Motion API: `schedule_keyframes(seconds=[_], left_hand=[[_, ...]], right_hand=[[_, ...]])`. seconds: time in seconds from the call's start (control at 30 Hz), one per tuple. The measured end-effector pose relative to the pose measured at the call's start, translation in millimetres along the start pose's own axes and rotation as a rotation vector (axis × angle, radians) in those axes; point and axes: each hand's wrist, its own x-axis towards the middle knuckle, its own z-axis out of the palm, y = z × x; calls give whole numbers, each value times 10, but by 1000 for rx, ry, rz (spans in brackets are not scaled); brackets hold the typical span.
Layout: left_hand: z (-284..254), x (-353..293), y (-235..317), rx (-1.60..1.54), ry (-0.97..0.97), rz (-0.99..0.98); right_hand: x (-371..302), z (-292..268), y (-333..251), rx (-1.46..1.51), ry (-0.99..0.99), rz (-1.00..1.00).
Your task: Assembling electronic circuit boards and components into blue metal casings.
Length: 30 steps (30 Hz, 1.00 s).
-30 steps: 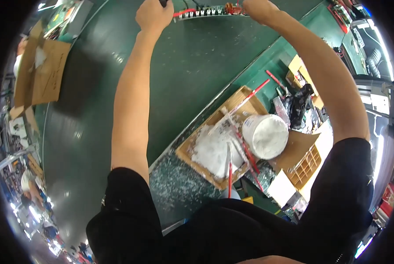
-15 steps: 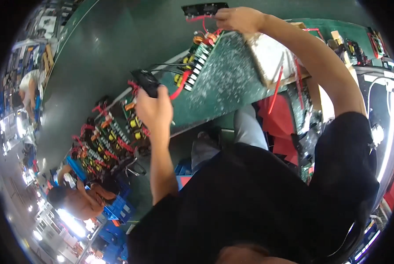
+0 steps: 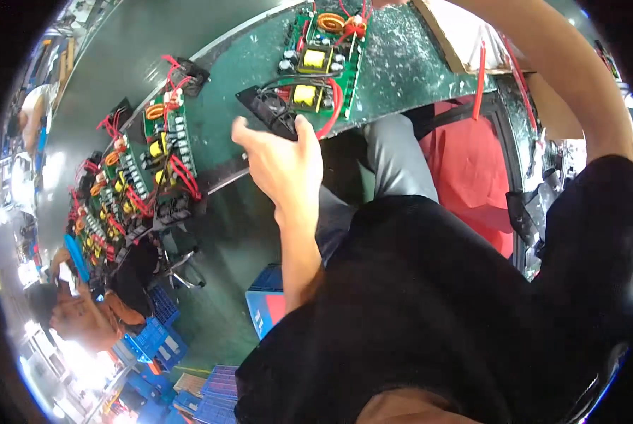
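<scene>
A green circuit board (image 3: 348, 78) with yellow-wrapped transformers, a copper-wound ring coil (image 3: 330, 22) and red and black wires lies on the green table before me. At its near left end is a black panel (image 3: 267, 109) with round fan-like parts, joined to it by wires. Close against that panel is my left hand (image 3: 285, 166), thumb and forefinger spread apart, the thumb at the panel's near end. Only a sliver of my right hand (image 3: 387, 3) shows at the top edge, by the board's far end; its fingers are cut off from view.
Several similar wired boards (image 3: 122, 173) stand in a row along the table to the left. Beyond them a person (image 3: 83, 314) sits near blue crates (image 3: 154, 343). A white-lined tray (image 3: 465, 32) and red tubes (image 3: 480, 81) lie to the right, above a red cloth (image 3: 468, 169).
The view has shifted. The near black panel, earlier gripped and tilted in my left hand, now lies lower with the fingers spread beside it. My right hand has mostly left the top of the picture.
</scene>
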Motion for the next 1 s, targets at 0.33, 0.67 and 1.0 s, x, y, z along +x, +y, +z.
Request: schedule_keyframes(seconds=[0.33, 0.67, 1.0], left_hand=[[460, 914, -194, 363, -198, 388], [467, 854, -147, 275, -345, 375], [440, 819, -171, 261, -327, 398]], right_hand=[[98, -563, -2694, 938, 1240, 957], [673, 556, -2986, 1555, 1242, 1092], [543, 341, -2870, 1826, 1007, 1033]])
